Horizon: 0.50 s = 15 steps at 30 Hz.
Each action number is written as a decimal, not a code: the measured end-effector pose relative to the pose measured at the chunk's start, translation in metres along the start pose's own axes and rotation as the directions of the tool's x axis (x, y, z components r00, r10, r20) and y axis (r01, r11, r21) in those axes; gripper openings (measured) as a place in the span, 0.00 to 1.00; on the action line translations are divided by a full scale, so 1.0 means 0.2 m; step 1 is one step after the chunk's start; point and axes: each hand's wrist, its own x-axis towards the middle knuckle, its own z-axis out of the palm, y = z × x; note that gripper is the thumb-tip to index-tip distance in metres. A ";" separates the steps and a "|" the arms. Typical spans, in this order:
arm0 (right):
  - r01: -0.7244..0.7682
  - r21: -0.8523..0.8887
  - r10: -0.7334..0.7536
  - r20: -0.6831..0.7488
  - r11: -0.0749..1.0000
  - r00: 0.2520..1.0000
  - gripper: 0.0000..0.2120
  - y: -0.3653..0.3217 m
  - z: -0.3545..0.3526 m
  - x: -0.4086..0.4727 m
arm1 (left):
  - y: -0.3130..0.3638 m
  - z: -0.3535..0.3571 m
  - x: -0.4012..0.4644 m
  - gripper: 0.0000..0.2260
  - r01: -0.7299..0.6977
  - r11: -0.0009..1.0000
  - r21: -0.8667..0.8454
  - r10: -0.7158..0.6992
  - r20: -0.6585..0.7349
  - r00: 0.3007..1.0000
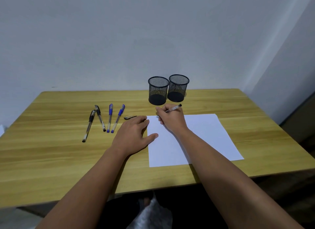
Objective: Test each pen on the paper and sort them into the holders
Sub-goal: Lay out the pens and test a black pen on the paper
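My right hand [171,121] grips an uncapped clear pen [173,108] in a writing hold, its tip down at the top left corner of the white paper [201,136]. My left hand [134,135] lies flat with straight fingers on the paper's left edge and the table. A black pen cap [130,117] lies just beyond the left fingertips. To the left lie two black-capped pens [89,125] [100,118] and two blue-capped pens [109,118] [118,118]. Two black mesh holders [158,90] [178,88] stand side by side behind the paper; both look empty.
The wooden table [51,152] runs to a pale wall behind the holders, with a wall corner at the right. Its near edge is just in front of my lap.
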 end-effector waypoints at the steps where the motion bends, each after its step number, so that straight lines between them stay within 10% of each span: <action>1: 0.001 0.001 -0.001 0.003 1.000 1.000 0.18 0.00 0.00 0.00 | 0.00 0.00 0.00 0.33 0.001 1.000 -0.004 -0.001 -0.001 1.000; 15: -0.003 0.006 0.003 0.002 1.000 1.000 0.18 0.01 0.00 0.01 | 0.00 0.00 0.00 0.33 0.004 1.000 -0.006 -0.004 0.001 1.000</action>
